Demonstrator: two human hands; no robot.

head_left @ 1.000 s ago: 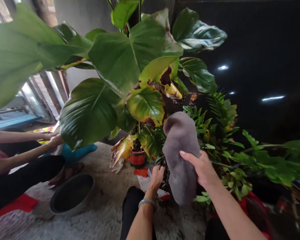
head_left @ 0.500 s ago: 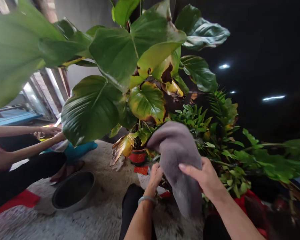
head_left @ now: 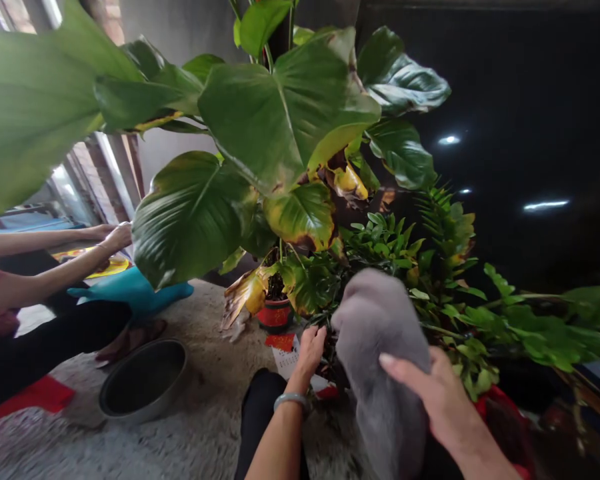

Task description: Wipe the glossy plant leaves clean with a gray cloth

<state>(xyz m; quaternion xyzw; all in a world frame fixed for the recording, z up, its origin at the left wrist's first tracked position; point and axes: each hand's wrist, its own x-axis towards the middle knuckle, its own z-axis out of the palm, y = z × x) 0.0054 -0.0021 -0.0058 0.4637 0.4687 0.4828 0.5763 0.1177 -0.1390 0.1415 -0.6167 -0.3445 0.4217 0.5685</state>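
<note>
My right hand grips a grey fluffy cloth, which hangs over the small-leaved green plant in front of me. My left hand, with a bracelet on the wrist, reaches into the base of that plant beside the cloth; its fingers are curled on stems or leaves I cannot make out. A tall plant with big green and yellowing leaves stands behind in a small red pot.
Another person sits at the left, both arms reaching to a big leaf. A dark metal bowl lies on the pale rug. A teal object and a red cloth are on the left.
My right hand has come down and toward me with the cloth, which now lies lower on the small plant. The other person's hands have risen to the big leaf.
</note>
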